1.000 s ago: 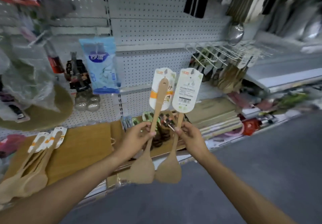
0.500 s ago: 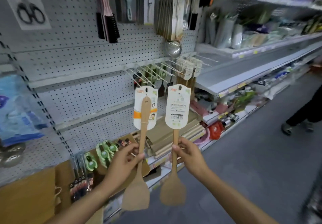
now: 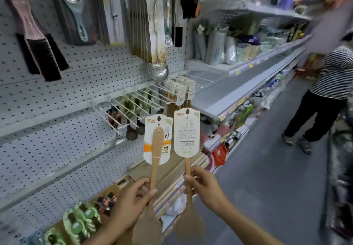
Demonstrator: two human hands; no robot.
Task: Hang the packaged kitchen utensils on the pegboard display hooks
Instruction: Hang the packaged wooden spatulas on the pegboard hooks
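I hold two wooden spatulas upright, blades down, each with a white card at the top. My left hand (image 3: 131, 204) grips the handle of the left spatula (image 3: 157, 149), whose card shows its printed front. My right hand (image 3: 205, 185) grips the right spatula (image 3: 186, 132), with the barcode side of its card toward me. Both cards sit just below and in front of a row of white wire hooks (image 3: 131, 107) on the grey pegboard (image 3: 57, 130). More carded spatulas (image 3: 181, 92) hang on the hooks further right.
Brushes (image 3: 42, 54), packaged knives and a metal strainer (image 3: 158, 71) hang above the hooks. Dark ladles hang behind the hooks. Green packaged items (image 3: 80, 223) lie on the low shelf. A person in a striped top (image 3: 328, 92) stands in the aisle at right.
My view has swung right and up along the shelving, bringing the wire hooks closer. Both hands have raised the two spatulas toward the hooks. A person now stands in the aisle.
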